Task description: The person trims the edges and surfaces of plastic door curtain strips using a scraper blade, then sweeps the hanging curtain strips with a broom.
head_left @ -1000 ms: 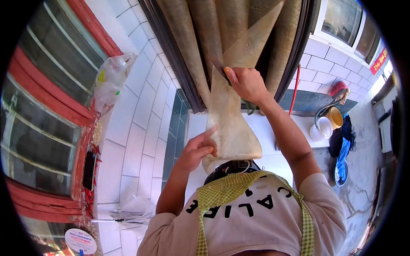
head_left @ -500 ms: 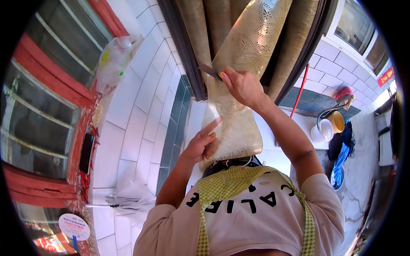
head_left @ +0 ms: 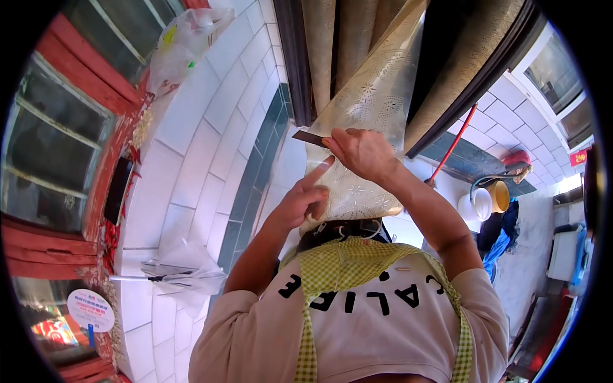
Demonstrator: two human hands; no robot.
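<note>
- Apparently the work is mid-course; the blade [head_left: 309, 138] lies across the sheet [head_left: 370, 108] near its left edge, with both hands at it.
- As for what is done, no loose piece shows; the sheet looks to be one length where it is visible, its small punched holes making a flower pattern; whether the blade has marked or parted it, I cannot tell.
- As for what is left, the blade is not put down and the sheet is not laid aside, so I judge the work unfinished; how much remains cannot be read from this view.
- Blade: its long axis runs crosswise to the sheet, the free end pointing left and tilted slightly away from the body; the other end is hidden in the fist.
- Sheet: its long axis runs from just beyond the apron [head_left: 332, 268] away from the body, leaning right; it narrows toward the curtain [head_left: 354, 38] and leaves view at the top.
- Right hand [head_left: 364, 153]: fingers closed around the blade's near end, above the sheet's middle.
- Left hand [head_left: 303, 201]: at the sheet's left side, forefinger stretched along it toward the right hand, other fingers bent; whether it pinches the edge or merely presses, I cannot tell.
</note>
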